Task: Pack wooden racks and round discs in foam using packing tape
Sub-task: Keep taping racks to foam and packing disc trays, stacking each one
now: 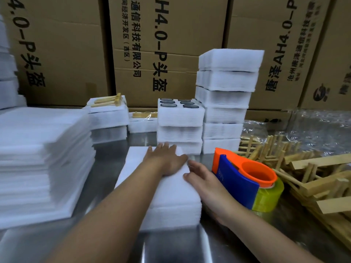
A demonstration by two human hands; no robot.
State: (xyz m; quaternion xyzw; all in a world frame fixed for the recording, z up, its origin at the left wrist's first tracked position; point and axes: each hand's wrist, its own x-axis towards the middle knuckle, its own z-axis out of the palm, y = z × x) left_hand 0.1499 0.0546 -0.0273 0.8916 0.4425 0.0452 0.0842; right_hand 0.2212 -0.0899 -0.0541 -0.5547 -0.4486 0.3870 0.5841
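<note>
Foam sheets (38,158) and wooden racks (313,177) flank the tape dispenser (245,179).

One head-worn wide-angle view is given. The desk (106,164) is seen from above, close, facing forward and down. No second view.

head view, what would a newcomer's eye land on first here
The orange and blue tape dispenser in the right hand stands out at centre right, against the foam bundle that the left hand presses flat. Behind rises a tall stack of foam packs, with a heap of wooden racks at right.
</note>
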